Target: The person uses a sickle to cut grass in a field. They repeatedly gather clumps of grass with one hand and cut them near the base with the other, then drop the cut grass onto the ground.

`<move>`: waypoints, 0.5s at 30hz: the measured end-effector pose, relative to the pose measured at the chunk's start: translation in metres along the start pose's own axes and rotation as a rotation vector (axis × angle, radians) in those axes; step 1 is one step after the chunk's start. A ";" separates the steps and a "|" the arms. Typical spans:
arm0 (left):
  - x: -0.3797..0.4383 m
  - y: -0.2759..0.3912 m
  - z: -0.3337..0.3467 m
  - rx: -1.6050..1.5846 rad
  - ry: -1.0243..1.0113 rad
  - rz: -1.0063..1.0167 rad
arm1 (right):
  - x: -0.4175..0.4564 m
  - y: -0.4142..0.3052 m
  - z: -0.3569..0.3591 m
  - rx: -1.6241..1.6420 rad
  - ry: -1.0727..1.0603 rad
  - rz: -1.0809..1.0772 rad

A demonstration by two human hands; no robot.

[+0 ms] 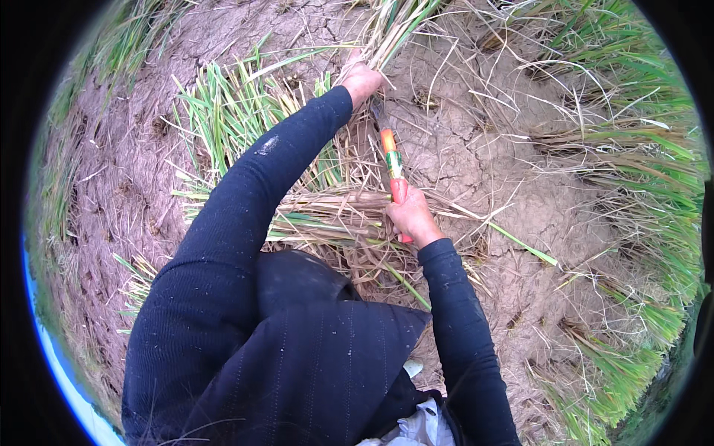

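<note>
My left hand (362, 81) is closed around the lower stems of a bunch of long grassy stalks (393, 36), part green and part dry, at the top middle. Just below it, my right hand (411, 214) grips the red and orange handle (390, 146) of a sickle-like tool. Its dark metal blade (377, 108) points up towards my left hand; the blade's tip is hidden. Under and beside the handle lies a heap of cut brown and green stalks (334, 214).
Cut green stalks (223, 111) lie left of my left arm. Standing green and brown tufts (647, 167) line the right side. Cracked bare mud (479, 128) with loose dry straw and short stubble lies between. More green tufts (125, 42) grow at the upper left.
</note>
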State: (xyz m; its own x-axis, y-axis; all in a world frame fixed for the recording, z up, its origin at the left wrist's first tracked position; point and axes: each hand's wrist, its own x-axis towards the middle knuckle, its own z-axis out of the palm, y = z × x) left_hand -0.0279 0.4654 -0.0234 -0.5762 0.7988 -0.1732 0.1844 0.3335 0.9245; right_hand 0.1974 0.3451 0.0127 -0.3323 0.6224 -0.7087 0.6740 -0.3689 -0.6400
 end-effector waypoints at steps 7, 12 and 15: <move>-0.012 -0.021 -0.024 0.156 -0.180 -0.220 | -0.062 0.014 0.009 0.111 0.004 -0.106; -0.002 -0.039 -0.029 0.289 -0.071 -0.086 | -0.053 0.015 0.000 0.059 -0.073 -0.144; 0.012 -0.039 -0.027 0.346 -0.151 -0.031 | -0.040 0.000 -0.010 -0.183 -0.010 -0.029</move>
State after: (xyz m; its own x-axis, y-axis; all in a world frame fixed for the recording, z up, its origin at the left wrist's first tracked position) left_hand -0.0634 0.4490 -0.0524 -0.4665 0.8419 -0.2711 0.4421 0.4874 0.7530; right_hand 0.2173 0.3276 0.0441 -0.3594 0.6240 -0.6939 0.7726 -0.2180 -0.5962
